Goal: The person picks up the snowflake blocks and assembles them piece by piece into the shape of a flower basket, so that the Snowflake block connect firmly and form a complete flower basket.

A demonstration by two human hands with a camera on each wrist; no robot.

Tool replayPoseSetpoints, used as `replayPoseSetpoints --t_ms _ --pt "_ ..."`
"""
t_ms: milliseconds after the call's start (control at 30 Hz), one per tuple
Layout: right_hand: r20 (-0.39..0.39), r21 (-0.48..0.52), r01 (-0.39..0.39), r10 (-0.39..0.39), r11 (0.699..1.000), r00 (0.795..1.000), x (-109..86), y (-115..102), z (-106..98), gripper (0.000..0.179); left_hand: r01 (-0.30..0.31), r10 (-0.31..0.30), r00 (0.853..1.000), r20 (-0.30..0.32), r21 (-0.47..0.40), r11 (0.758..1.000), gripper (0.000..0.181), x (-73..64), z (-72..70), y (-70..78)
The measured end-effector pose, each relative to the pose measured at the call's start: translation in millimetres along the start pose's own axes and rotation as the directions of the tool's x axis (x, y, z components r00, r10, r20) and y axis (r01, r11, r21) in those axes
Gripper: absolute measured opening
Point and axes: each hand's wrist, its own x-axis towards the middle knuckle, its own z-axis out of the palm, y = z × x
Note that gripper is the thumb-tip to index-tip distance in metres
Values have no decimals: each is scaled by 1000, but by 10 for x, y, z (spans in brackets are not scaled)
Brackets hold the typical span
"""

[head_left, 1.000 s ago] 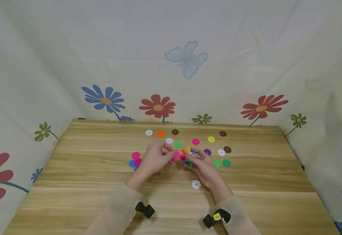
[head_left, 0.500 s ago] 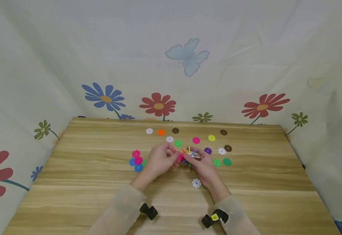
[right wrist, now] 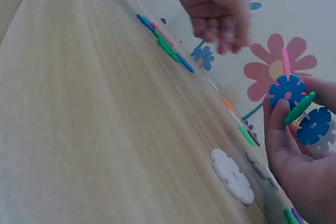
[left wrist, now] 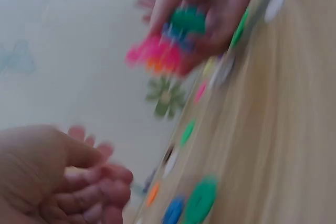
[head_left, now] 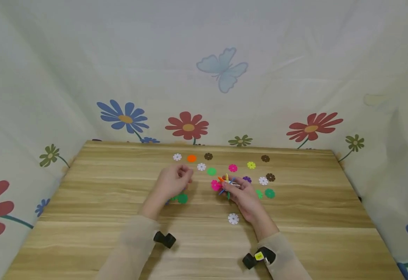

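Nearest, at 6 o'clock of the cluster, a lone white disc (head_left: 233,218) flat on the wooden surface (head_left: 85,233); just beyond it the right hand (head_left: 243,196), fingers curled round a cluster of interlocked flower discs (head_left: 223,184), pink, orange, blue and green, lifted off the surface, probably so its free slots stay reachable; at 9 o'clock of the cluster, well apart from it, the left hand (head_left: 171,182), fingers loosely curled and holding nothing, hovering over a green disc (head_left: 182,198) and a few blue and pink ones partly hidden beneath it; farther out, from 12 to 3 o'clock, loose discs scattered singly, likely for easy picking: a green one (head_left: 211,171), a pink one (head_left: 233,168), white (head_left: 177,156), orange (head_left: 191,158), brown (head_left: 265,158); farthest, a cloth backdrop (head_left: 221,70) printed with flowers and a butterfly.
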Motion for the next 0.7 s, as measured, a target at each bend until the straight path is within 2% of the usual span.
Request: replayPoseSetpoints --t_ms 67,133,267,367,433,567,700 --pt "12 22 -9 9 1000 1000 1 1 -9 44 -5 7 1000 -19 135 991 17 33 -219 -175" --pt "25 26 -12 12 1000 1000 9 9 -19 39 -18 22 1000 -14 255 967 13 49 -406 -334" --pt "56 39 -20 18 999 998 18 21 -24 37 -61 33 995 94 319 946 22 45 -664 -537" --pt "67 55 -30 27 998 997 17 24 -22 44 -86 36 986 160 316 945 26 34 -737 -617" --pt "72 60 -37 33 998 997 15 23 -20 46 -95 41 983 177 311 946 24 32 -753 -649" --pt "80 47 -50 47 998 996 2 22 -3 47 -104 54 985 163 314 944 14 43 -736 -691" --pt "108 -11 -53 54 999 993 -21 10 27 50 -89 47 989 139 310 947 18 80 -694 -772"
